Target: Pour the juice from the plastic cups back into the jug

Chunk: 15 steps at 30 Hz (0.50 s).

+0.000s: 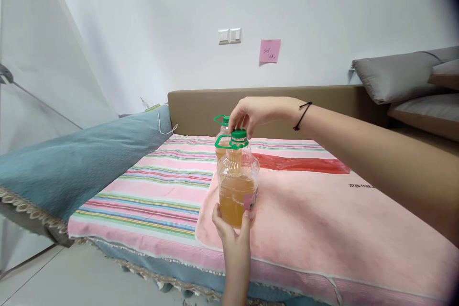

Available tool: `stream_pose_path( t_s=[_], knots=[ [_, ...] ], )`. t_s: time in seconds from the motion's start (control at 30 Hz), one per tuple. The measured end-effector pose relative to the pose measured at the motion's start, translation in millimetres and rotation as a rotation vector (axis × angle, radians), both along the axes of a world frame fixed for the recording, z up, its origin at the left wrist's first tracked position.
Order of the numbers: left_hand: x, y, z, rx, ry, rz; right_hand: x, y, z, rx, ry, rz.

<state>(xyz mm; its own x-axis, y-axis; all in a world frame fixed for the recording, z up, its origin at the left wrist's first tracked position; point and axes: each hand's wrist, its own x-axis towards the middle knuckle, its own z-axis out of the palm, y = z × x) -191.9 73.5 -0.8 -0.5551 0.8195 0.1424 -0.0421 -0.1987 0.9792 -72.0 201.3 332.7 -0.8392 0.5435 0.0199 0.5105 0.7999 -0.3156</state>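
A clear plastic bottle (237, 196), part full of amber liquid, stands upright on the pink mat. It has a green cap (238, 134), a green carry handle (224, 142) and a small pink label. My left hand (233, 234) grips it low down, fingers on one side and thumb on the other. From above, my right hand (247, 114) curls its fingers around the green cap; some fingertips are hidden behind it. Just behind stands a second, similar bottle (221, 145), partly covered by the front one and my right hand.
A pink mat (304, 220) lies over a striped sheet (150, 191) on the bed. A red strip (301, 163) crosses behind the bottles. A blue-covered armrest (93, 153) borders the left, a brown headboard (322, 105) the back. Grey cushions (398, 74) pile up at right.
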Motion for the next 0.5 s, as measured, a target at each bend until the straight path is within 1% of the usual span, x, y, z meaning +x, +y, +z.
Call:
stream_pose_path(
  t_s=[0.1, 0.2, 0.23, 0.33, 0.37, 0.43, 0.47, 0.5],
  knots=[
    [0.3, 2.5, -3.4, 0.004, -0.006, 0.017, -7.2, -5.0, 2.7, 0.073, -0.067, 0.001],
    [0.9, 3.1, -3.6, 0.021, -0.009, 0.018, -15.0, -7.1, 0.7, 0.215, -0.151, -0.108],
    [1.0, 3.0, -3.1, 0.027, 0.001, 0.009, -17.6, -8.1, -0.4, 0.243, -0.178, -0.153],
    [0.3, 2.5, 0.4, 0.041, 0.023, 0.0, -20.8, -16.2, -1.7, 0.256, -0.205, -0.233],
    [-0.3, 2.1, 2.1, 0.041, 0.021, 0.001, -18.4, -21.6, -2.1, 0.258, -0.17, -0.25],
    [-1.5, 1.1, 6.7, 0.024, 0.016, 0.004, -4.2, -36.7, -7.3, 0.284, -0.004, -0.293],
    [-2.1, 0.5, 9.3, 0.011, 0.013, 0.001, 8.8, -46.3, -14.4, 0.32, 0.116, -0.328],
    [-2.6, -0.1, 11.9, 0.001, 0.009, -0.001, 26.1, -57.3, -26.1, 0.35, 0.234, -0.356]
  ],
)
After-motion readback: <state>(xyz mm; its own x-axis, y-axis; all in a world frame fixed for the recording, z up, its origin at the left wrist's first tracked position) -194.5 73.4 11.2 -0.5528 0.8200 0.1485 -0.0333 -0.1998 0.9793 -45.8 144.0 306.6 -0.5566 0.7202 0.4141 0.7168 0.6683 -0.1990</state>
